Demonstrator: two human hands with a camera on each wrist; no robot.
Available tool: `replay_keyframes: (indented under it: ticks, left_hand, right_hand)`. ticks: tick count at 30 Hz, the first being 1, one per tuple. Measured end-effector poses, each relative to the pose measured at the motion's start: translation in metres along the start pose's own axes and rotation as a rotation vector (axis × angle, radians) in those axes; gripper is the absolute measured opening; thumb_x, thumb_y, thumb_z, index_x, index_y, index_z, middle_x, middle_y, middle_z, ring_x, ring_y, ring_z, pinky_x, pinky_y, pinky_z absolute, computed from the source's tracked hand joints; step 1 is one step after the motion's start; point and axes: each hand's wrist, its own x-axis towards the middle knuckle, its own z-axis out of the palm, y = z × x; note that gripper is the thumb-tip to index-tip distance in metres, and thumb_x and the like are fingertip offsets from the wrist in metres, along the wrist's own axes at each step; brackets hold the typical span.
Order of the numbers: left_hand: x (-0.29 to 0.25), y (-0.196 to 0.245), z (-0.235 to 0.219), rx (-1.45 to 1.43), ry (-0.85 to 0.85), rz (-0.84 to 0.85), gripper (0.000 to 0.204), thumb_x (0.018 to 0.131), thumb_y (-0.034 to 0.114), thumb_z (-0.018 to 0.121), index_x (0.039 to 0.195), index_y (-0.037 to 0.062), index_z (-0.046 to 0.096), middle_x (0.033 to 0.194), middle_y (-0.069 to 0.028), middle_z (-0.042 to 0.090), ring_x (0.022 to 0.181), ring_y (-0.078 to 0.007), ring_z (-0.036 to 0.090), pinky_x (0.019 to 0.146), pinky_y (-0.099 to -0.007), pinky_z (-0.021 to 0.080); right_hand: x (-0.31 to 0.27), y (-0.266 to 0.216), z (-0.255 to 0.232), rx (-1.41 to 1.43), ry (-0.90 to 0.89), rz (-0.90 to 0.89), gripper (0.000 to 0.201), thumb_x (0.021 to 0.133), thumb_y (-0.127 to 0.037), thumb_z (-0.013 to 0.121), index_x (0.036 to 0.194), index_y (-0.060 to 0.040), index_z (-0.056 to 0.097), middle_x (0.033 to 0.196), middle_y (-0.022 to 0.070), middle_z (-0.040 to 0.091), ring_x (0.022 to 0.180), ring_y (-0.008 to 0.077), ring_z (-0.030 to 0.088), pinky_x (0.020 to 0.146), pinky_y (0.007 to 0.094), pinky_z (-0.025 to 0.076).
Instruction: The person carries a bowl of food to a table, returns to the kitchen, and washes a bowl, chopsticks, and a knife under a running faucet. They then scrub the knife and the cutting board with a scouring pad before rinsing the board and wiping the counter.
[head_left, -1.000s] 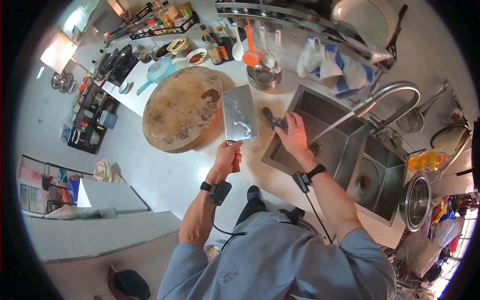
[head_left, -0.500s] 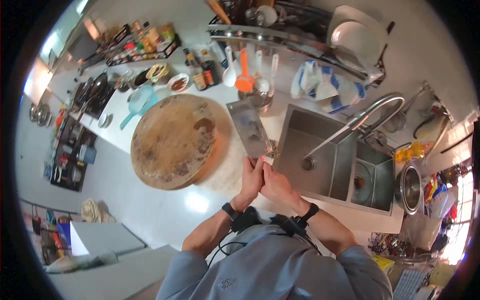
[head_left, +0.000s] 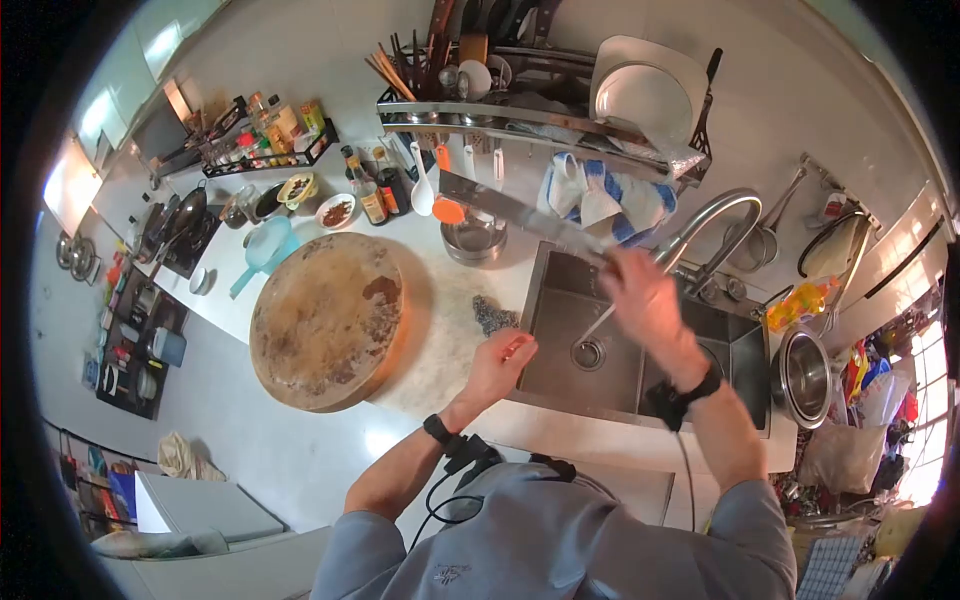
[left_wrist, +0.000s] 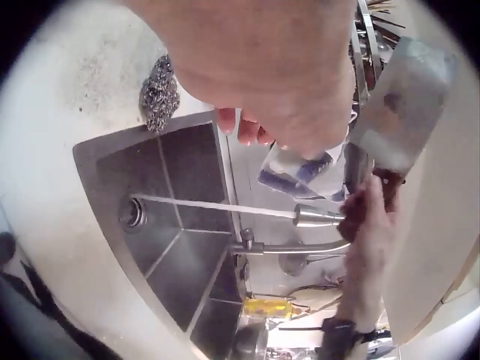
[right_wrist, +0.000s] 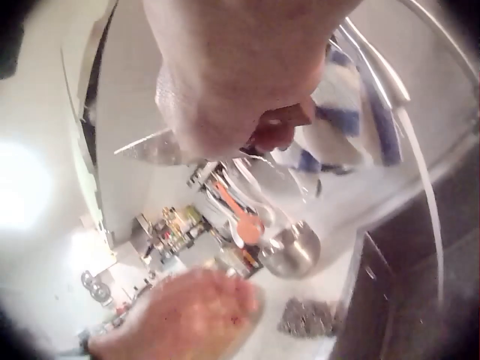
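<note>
My right hand (head_left: 645, 305), slightly blurred, grips the handle of a cleaver (head_left: 525, 217) above the sink. The blade points left, seen nearly edge-on in the head view; its broad face shows in the left wrist view. My left hand (head_left: 500, 364) hangs near the sink's front left corner with fingers loosely curled and nothing in them. Just beyond it a grey steel-wool scrubber (head_left: 492, 316) lies on the counter beside the sink rim. Water runs from the faucet (head_left: 715, 225) into the larger basin of the sink (head_left: 560, 345).
A thick round chopping block (head_left: 325, 320) stands on the counter to the left. Behind it are a blue strainer (head_left: 270, 245), sauce bottles (head_left: 370, 192) and a steel pot (head_left: 474, 243). A dish rack (head_left: 540, 125) with a hanging towel (head_left: 605, 200) is on the wall. Steel bowls (head_left: 803, 375) stand right.
The cleaver has passed from my left hand to my right, which lifted it rightward over the sink. The scrubber that my right hand was on now lies on the counter. My left hand is free.
</note>
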Motion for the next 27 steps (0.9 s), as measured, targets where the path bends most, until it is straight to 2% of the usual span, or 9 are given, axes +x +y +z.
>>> replay_keyframes:
  ticks: [1, 3, 7, 9, 13, 15, 18, 23, 27]
  left_hand:
    - [-0.002, -0.002, -0.002, 0.001, 0.001, 0.005, 0.026, 0.097, 0.021, 0.069, 0.111, -0.0006, 0.068, 0.105, -0.0105, 0.070, 0.092, -0.0172, 0.069, 0.080, -0.0304, 0.054]
    - [-0.006, -0.005, -0.008, 0.140, 0.096, 0.053, 0.025, 0.100, 0.023, 0.066, 0.110, 0.0010, 0.069, 0.092, -0.0047, 0.072, 0.086, -0.0115, 0.066, 0.076, -0.0286, 0.052]
    - [-0.003, -0.020, -0.022, 0.130, 0.154, 0.092, 0.025, 0.100, 0.023, 0.066, 0.110, 0.0002, 0.068, 0.092, -0.0051, 0.072, 0.085, -0.0120, 0.067, 0.074, -0.0288, 0.051]
    - [0.003, -0.020, -0.031, 0.002, 0.204, 0.000, 0.029, 0.097, 0.026, 0.067, 0.107, -0.0016, 0.069, 0.094, -0.0130, 0.073, 0.088, -0.0199, 0.070, 0.078, -0.0330, 0.053]
    - [0.023, 0.004, -0.045, -0.159, 0.201, -0.003, 0.026, 0.097, 0.024, 0.067, 0.106, 0.0003, 0.070, 0.092, -0.0091, 0.072, 0.085, -0.0164, 0.068, 0.076, -0.0306, 0.051]
    - [0.031, 0.024, -0.049, -0.382, 0.213, -0.106, 0.020, 0.097, 0.023, 0.067, 0.101, 0.0042, 0.070, 0.089, -0.0034, 0.070, 0.082, -0.0126, 0.065, 0.074, -0.0284, 0.049]
    - [0.046, 0.039, -0.057, -0.460, 0.245, -0.164, 0.016, 0.097, 0.023, 0.066, 0.097, 0.0074, 0.070, 0.088, -0.0010, 0.069, 0.082, -0.0106, 0.064, 0.073, -0.0271, 0.049]
    - [0.066, 0.038, -0.065, -0.461, 0.243, -0.173, 0.014, 0.096, 0.022, 0.067, 0.096, 0.0081, 0.068, 0.090, -0.0011, 0.070, 0.083, -0.0111, 0.065, 0.073, -0.0268, 0.049]
    - [0.077, 0.029, -0.068, -0.436, 0.207, -0.210, 0.012, 0.096, 0.021, 0.067, 0.096, 0.0086, 0.068, 0.092, -0.0006, 0.070, 0.083, -0.0117, 0.066, 0.073, -0.0271, 0.049]
  right_hand:
    - [0.019, 0.011, -0.019, -0.071, 0.067, -0.092, 0.037, 0.084, -0.015, 0.075, 0.118, -0.0067, 0.061, 0.102, 0.0141, 0.066, 0.092, 0.0367, 0.066, 0.079, 0.0458, 0.056]
    - [0.053, 0.029, -0.053, -0.182, 0.166, -0.209, 0.036, 0.083, -0.014, 0.074, 0.117, -0.0066, 0.063, 0.102, 0.0143, 0.064, 0.094, 0.0364, 0.065, 0.083, 0.0454, 0.055]
    - [0.118, 0.068, -0.113, -0.270, 0.331, -0.253, 0.030, 0.085, -0.014, 0.071, 0.113, -0.0050, 0.066, 0.106, 0.0141, 0.066, 0.102, 0.0351, 0.063, 0.084, 0.0444, 0.054]
    - [0.157, 0.095, -0.146, -0.311, 0.376, -0.259, 0.027, 0.087, -0.013, 0.070, 0.113, -0.0053, 0.067, 0.107, 0.0127, 0.067, 0.104, 0.0341, 0.064, 0.086, 0.0450, 0.054]
    - [0.205, 0.117, -0.194, -0.376, 0.460, -0.301, 0.028, 0.090, -0.013, 0.070, 0.117, -0.0076, 0.068, 0.107, 0.0108, 0.069, 0.103, 0.0334, 0.066, 0.087, 0.0445, 0.054]
    - [0.222, 0.137, -0.203, -0.390, 0.437, -0.281, 0.029, 0.090, -0.013, 0.070, 0.119, -0.0084, 0.068, 0.107, 0.0110, 0.069, 0.102, 0.0336, 0.066, 0.087, 0.0440, 0.054]
    - [0.241, 0.159, -0.206, -0.419, 0.373, -0.216, 0.031, 0.090, -0.015, 0.071, 0.121, -0.0095, 0.068, 0.109, 0.0114, 0.070, 0.102, 0.0339, 0.067, 0.088, 0.0437, 0.054]
    - [0.268, 0.185, -0.206, -0.406, 0.243, -0.160, 0.036, 0.089, -0.019, 0.071, 0.124, -0.0106, 0.068, 0.114, 0.0120, 0.071, 0.106, 0.0335, 0.068, 0.092, 0.0435, 0.054]
    - [0.288, 0.193, -0.203, -0.303, 0.090, -0.037, 0.040, 0.088, -0.021, 0.070, 0.126, -0.0097, 0.069, 0.117, 0.0123, 0.072, 0.109, 0.0309, 0.068, 0.095, 0.0416, 0.052]
